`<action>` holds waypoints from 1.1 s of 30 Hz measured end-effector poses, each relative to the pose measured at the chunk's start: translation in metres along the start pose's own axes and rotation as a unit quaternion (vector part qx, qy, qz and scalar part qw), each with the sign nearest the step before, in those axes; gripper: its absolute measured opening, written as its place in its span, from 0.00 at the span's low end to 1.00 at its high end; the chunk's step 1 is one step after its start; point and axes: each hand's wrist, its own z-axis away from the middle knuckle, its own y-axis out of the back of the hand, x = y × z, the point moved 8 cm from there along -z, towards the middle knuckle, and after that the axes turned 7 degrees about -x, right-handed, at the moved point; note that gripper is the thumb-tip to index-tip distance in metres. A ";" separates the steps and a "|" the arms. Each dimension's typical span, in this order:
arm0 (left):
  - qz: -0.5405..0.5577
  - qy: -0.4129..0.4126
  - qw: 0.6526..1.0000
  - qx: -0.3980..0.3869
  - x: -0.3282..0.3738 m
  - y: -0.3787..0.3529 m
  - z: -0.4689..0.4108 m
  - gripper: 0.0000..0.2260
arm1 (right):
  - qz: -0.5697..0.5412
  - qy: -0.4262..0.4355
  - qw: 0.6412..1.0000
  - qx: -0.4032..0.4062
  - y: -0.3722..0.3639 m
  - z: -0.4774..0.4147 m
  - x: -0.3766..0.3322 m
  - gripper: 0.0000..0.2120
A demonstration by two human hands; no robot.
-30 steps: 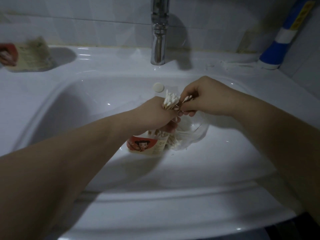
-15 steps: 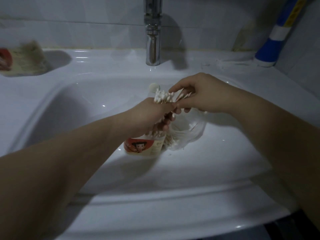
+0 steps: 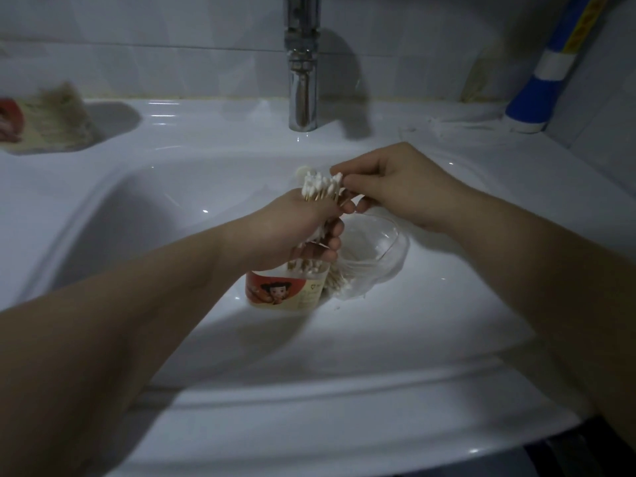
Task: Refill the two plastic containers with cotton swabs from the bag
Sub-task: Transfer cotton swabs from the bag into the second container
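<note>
My left hand (image 3: pixel 296 232) grips a bundle of cotton swabs (image 3: pixel 321 187) upright over the basin, white tips pointing up. My right hand (image 3: pixel 395 182) pinches the tips of that bundle from the right. Right below the left hand a plastic container (image 3: pixel 285 289) with a red cartoon label stands in the basin, holding several swabs. Beside it to the right lies the clear plastic bag (image 3: pixel 375 253) with more swabs inside. A second container (image 3: pixel 48 122), blurred and full of swabs, sits on the sink ledge at far left.
The white sink (image 3: pixel 137 208) fills the view, with a chrome tap (image 3: pixel 303 80) at the back centre. A blue and white bottle (image 3: pixel 547 80) leans in the back right corner. A small white overflow cap (image 3: pixel 302 172) sits on the basin wall behind the swabs.
The camera view shifted slightly. Both hands stay together over the container; my right fingers have moved up onto the tips of the bundle held by my left hand.
</note>
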 end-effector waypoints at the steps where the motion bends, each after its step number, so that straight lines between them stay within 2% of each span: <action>1: 0.000 0.000 1.000 -0.002 0.000 0.000 0.000 0.04 | -0.002 -0.004 1.000 -0.008 -0.003 0.000 -0.001 0.13; 3: 0.000 0.003 1.000 -0.001 -0.001 0.002 -0.001 0.05 | -0.027 -0.024 0.999 -0.003 -0.003 -0.002 0.000 0.15; 8: 0.019 0.017 0.999 0.037 -0.003 0.010 -0.004 0.04 | -0.116 -0.079 0.985 0.103 0.023 0.000 0.004 0.16; 10: 0.052 0.023 0.997 0.051 -0.006 0.012 -0.004 0.04 | -0.124 -0.090 0.981 0.116 0.029 0.003 0.004 0.17; 16: 0.078 0.010 0.996 0.040 -0.009 0.011 -0.008 0.06 | -0.125 -0.172 0.976 0.043 0.007 0.003 0.023 0.17; 22: 0.094 -0.032 0.990 0.100 0.002 0.027 -0.006 0.08 | -0.164 -0.171 0.971 0.023 0.007 0.001 0.030 0.18; 28: 0.036 -0.011 0.999 0.026 -0.001 0.008 -0.003 0.09 | -0.111 -0.164 0.980 0.013 -0.006 -0.001 0.031 0.20; 33: 0.023 0.007 0.999 0.033 -0.005 0.008 -0.002 0.07 | -0.088 -0.166 0.981 -0.049 -0.021 0.003 0.025 0.25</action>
